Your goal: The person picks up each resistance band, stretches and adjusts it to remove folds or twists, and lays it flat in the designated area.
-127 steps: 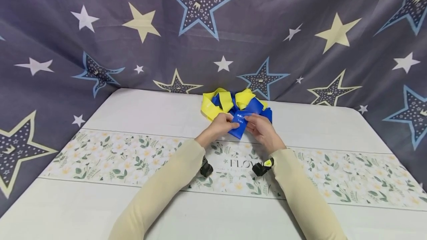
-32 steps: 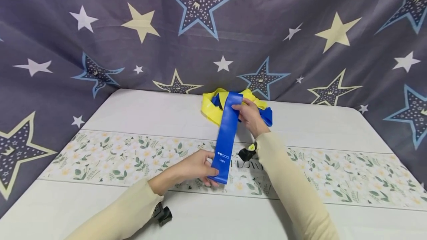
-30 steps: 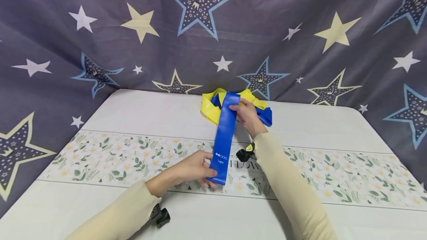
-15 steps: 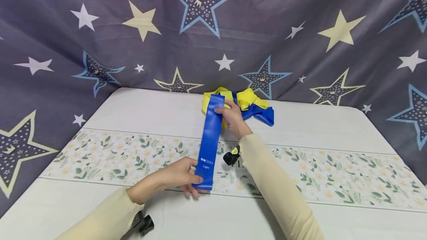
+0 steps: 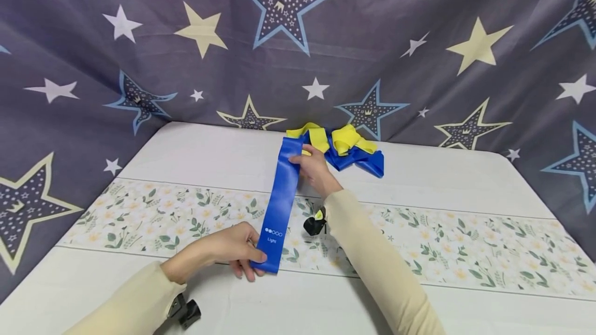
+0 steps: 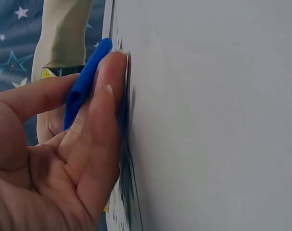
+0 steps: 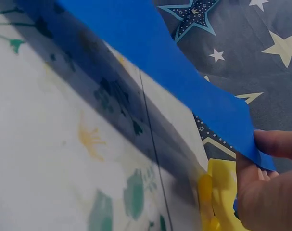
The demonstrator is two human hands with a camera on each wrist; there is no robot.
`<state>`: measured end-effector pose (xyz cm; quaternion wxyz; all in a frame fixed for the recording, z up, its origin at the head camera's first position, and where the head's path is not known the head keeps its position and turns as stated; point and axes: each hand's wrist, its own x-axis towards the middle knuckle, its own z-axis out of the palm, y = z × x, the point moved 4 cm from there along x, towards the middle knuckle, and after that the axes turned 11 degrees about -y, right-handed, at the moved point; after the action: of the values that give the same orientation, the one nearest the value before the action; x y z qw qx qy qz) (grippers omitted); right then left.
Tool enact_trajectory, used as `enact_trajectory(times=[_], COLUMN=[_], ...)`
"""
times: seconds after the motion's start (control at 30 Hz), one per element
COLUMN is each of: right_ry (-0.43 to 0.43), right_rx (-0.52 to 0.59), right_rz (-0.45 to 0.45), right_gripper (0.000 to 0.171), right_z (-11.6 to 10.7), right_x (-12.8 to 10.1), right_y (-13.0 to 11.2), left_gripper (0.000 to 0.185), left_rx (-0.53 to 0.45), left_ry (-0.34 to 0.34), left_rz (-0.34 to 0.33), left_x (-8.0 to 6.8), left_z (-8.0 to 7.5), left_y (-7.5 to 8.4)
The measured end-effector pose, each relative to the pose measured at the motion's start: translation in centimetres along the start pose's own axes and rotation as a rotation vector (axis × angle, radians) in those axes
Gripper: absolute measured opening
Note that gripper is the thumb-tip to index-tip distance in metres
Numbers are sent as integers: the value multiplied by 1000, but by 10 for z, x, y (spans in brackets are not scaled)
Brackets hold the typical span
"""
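**A home-style table set up as a small recording corner**

The place looks like a room in a home that is arranged for filming, not a workshop or a shop. A table [image 5: 195,154] is covered with a white cloth that has a printed band of flowers and leaves [image 5: 153,213] across it. Behind and on both sides hangs a grey-purple fabric with stars [image 5: 284,4] in blue, yellow and white, like a bed sheet or a curtain. This fabric closes the view fully, so the room itself behind it cannot be seen.
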<state>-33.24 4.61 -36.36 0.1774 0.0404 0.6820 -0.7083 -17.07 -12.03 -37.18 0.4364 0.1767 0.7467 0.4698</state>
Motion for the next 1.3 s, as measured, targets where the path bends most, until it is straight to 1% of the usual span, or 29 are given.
enact_trajectory(times=[0.1,0.17,0.33,0.5,0.57,0.67,0.73,0.83,0.9,1.03,1.1,1.23,1.3], right_ry=[-23,-45,-82,-175,-207,-232,-235,-235,-223,-205,-197,-180,-173], right_rx=[-16,-25,-39,-117,-125,-115,-119,-146,-173,-201,-212,-244,-235], right_rz=[10,10,0,69,98,127,141,159,162,132,123,127,117], right_gripper=[61,59,56,64,66,65,64,64,63,57,54,46,44], right_z=[4,8,18,30,34,37,36,33,30,22,18,9,5], right_x=[1,3,7,9,9,10,10,10,11,11,11,8,7], right_y=[2,3,6,11,13,16,17,19,19,13,9,2,-2], left_gripper=[20,25,27,30,31,32,32,33,33,34,34,33,33], left_rx=[12,19,59,97,103,123,142,178,191,209,225,260,263], left_ry=[7,-1,-35,-67,-88,-106,-98,-78,-77,-84,-63,7,26], left_rz=[-41,-60,-67,-112,-122,-130,-146,-184,-201,-207,-223,-286,-298], left_x=[-4,-7,-11,-16,-17,-17,-18,-20,-21,-22,-23,-24,-25], left_z=[-2,-3,-4,-3,-2,-1,-1,-3,-3,-3,-3,-5,-6], left_y=[-3,-5,-6,-10,-11,-12,-12,-13,-13,-12,-11,-9,-8])
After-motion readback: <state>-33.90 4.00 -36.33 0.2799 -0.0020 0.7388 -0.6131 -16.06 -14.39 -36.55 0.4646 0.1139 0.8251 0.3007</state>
